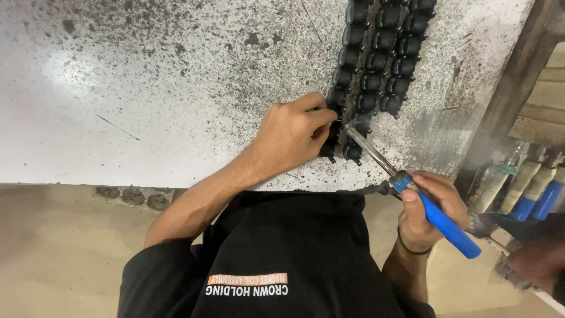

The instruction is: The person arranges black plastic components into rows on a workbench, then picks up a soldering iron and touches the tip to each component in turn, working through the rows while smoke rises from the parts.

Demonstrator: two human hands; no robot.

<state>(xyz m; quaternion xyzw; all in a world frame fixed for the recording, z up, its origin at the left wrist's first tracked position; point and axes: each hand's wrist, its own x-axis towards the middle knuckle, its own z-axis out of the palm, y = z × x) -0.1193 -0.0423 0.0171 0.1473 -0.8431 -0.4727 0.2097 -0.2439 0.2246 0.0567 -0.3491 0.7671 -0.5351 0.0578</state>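
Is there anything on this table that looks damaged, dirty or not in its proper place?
The white worktable is heavily speckled and scorched black, worst around the rows of black components. Near the soldering iron tip, the lowest pieces sit out of line.

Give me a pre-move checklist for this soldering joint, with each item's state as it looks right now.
1. Soldering iron gripped by its blue handle in the right hand: ok.
2. Iron tip on the black components at the near end of the rows: ok; the exact contact point is too small to see.
3. Left hand pinning the end component: ok.
4. Left fingertips clear of the hot tip: not ok, they sit very close beside it.
5. Rows lying flat on the speckled tabletop: ok.
6. Solder supply: cannot tell, none visible.
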